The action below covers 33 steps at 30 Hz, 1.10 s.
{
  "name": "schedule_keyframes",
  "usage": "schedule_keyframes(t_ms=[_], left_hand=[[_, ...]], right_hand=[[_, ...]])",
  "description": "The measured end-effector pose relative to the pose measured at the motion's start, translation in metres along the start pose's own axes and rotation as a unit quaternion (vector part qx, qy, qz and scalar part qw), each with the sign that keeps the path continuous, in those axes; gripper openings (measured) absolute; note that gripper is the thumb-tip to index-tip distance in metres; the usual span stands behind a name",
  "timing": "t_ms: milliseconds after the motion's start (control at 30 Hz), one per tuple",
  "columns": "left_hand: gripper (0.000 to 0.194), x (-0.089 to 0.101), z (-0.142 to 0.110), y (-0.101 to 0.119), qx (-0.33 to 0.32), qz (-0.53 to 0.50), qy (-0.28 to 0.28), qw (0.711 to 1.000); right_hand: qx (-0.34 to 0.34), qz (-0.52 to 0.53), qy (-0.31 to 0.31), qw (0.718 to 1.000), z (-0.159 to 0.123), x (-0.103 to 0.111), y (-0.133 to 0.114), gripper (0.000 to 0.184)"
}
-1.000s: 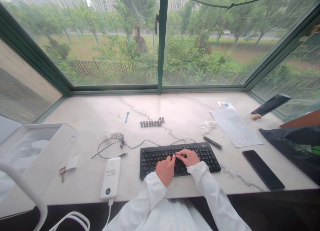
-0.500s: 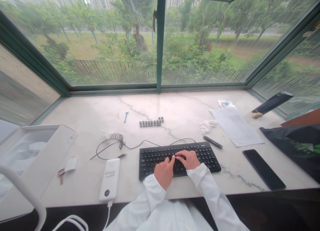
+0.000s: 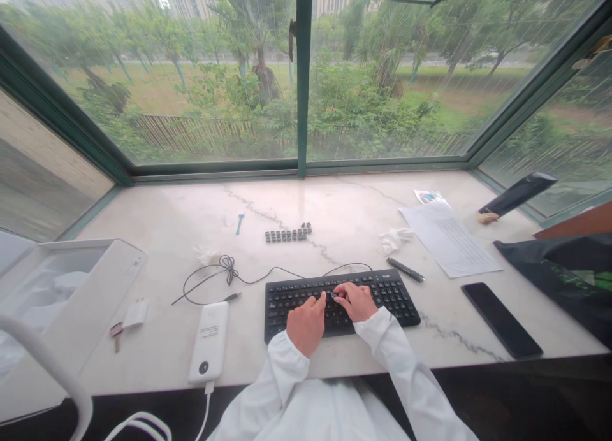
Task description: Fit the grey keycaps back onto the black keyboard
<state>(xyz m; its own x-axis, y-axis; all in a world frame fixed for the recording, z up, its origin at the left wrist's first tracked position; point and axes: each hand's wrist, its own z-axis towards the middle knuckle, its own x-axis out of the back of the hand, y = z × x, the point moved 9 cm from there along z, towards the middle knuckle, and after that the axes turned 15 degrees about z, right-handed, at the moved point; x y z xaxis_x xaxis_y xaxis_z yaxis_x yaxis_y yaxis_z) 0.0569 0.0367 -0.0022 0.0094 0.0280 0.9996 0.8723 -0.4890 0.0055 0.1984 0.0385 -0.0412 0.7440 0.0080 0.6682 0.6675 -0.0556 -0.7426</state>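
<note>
Grip, right hand (image 3: 357, 302): fingertips closed on a small dark piece (image 3: 333, 295), apparently a keycap, just above the keyboard (image 3: 398, 297). Grip, left hand (image 3: 306, 325): index finger forward, other fingers curled, over the keyboard's middle; whether it holds anything, cannot tell. Handling, keyboard: probably light for its width, stiff, slightly slick plastic; best taken by both short ends, clear of the keys. Handling, small piece: likely very light, hard and easily dropped; best pinched by opposite sides. Appearance, keyboard: black, long, low, pale-marked keys, number pad at the right end, thin black cable (image 3: 261, 280) from the back edge; flat on the desk (image 3: 157, 345). Also listed: loose dark keycaps (image 3: 287, 236), grouped in short rows beyond the keyboard; black pen (image 3: 405, 269), near its far right corner.
</note>
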Motion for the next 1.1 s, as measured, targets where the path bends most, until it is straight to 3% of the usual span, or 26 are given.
schedule_keyframes(t_ms=[433, 1100], left_hand=[[0.036, -0.003, -0.004, 0.002, -0.005, -0.011, -0.001, 1.0], [0.036, -0.003, -0.005, 0.004, -0.014, -0.013, -0.01, 1.0]], right_hand=[[0.094, -0.068, 0.029, 0.993, -0.004, 0.008, -0.018, 0.005], [0.149, -0.139, 0.048, 0.978, -0.008, 0.004, -0.033, 0.007]])
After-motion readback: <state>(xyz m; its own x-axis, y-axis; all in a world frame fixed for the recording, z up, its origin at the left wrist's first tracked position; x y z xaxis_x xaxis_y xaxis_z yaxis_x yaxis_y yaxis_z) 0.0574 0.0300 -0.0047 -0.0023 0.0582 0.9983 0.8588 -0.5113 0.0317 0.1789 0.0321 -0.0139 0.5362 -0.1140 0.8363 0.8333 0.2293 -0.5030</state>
